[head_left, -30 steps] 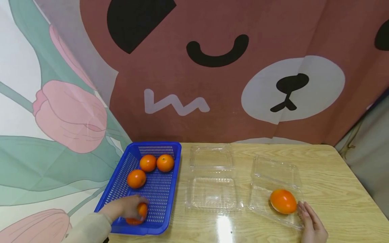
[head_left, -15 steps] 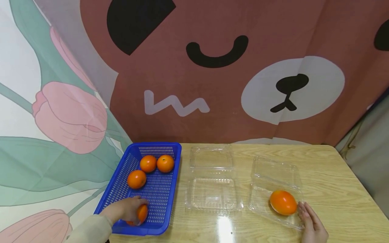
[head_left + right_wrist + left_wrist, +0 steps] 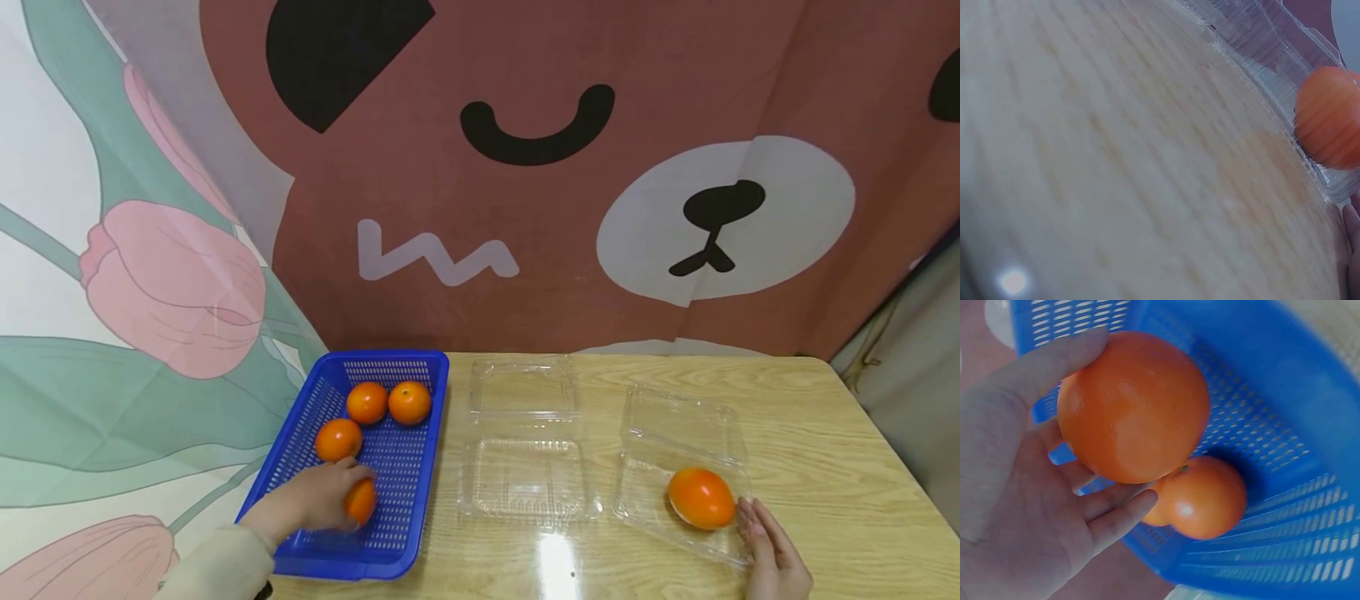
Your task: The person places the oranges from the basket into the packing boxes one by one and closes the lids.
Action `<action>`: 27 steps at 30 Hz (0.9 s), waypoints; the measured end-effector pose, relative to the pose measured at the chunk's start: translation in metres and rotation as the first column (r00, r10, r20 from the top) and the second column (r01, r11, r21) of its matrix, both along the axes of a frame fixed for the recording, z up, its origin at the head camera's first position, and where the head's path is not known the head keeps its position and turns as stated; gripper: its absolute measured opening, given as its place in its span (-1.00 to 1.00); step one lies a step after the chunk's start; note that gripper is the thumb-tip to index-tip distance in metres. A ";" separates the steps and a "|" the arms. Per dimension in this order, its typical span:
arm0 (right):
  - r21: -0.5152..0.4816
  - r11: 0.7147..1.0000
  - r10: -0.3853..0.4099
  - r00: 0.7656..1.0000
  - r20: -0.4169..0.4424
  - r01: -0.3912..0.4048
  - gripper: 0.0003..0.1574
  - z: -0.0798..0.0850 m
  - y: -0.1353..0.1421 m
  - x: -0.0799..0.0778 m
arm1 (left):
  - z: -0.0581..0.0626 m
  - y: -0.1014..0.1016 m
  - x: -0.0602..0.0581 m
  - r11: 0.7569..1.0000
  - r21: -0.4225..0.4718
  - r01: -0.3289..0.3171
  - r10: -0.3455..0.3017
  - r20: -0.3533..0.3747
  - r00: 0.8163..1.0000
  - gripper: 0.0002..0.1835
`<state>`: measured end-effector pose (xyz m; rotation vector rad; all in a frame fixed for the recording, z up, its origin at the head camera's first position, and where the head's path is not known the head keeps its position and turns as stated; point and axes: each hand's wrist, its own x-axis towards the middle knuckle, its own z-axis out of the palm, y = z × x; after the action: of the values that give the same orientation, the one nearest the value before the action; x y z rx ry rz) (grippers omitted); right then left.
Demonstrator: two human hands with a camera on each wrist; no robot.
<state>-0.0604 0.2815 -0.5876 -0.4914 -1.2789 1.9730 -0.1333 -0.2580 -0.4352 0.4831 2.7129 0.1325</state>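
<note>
My left hand (image 3: pixel 324 493) grips an orange (image 3: pixel 361 502) over the blue plastic basket (image 3: pixel 433 467), thumb on one side and fingers on the other. The left wrist view shows this orange (image 3: pixel 1135 407) between thumb and fingers, with other oranges (image 3: pixel 1207 497) below it. At the right, my right hand (image 3: pixel 776 550) rests against the edge of an open clear plastic container (image 3: pixel 645 487), its fingers fairly straight. One orange (image 3: pixel 702 498) sits inside that container. In the right wrist view, only a sliver of the hand appears beside the container (image 3: pixel 1260 44) and orange (image 3: pixel 1330 119).
Several oranges (image 3: pixel 339 440) lie in the basket's far part. Between basket and right container, a second clear container (image 3: pixel 528 479) stands open on the wooden table (image 3: pixel 832 467). A printed cloth (image 3: pixel 525 308) hangs behind the table's far edge.
My left hand has lifted the orange from the basket's near end and moved it slightly away and to the right. The right hand and the containers have stayed in place.
</note>
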 end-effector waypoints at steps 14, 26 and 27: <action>0.049 0.999 -0.011 1.000 0.001 0.011 -0.54 -0.003 0.001 0.000 | 0.056 0.017 -0.003 0.989 0.059 0.133 -0.117 -0.222 0.968 -0.32; 0.009 1.000 -0.011 0.998 -0.056 0.012 -0.56 -0.003 0.001 0.000 | 0.079 0.057 0.010 0.965 0.061 0.256 -0.232 -0.259 0.938 -0.33; 0.005 1.000 -0.008 0.998 -0.063 0.009 -0.55 -0.003 0.001 0.000 | 0.081 0.060 0.011 0.962 0.062 0.265 -0.240 -0.263 0.934 -0.33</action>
<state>-0.0606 0.2821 -0.5908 -0.4283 -1.2409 1.9622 -0.1221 -0.1978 -0.3545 0.9318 2.8674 0.1399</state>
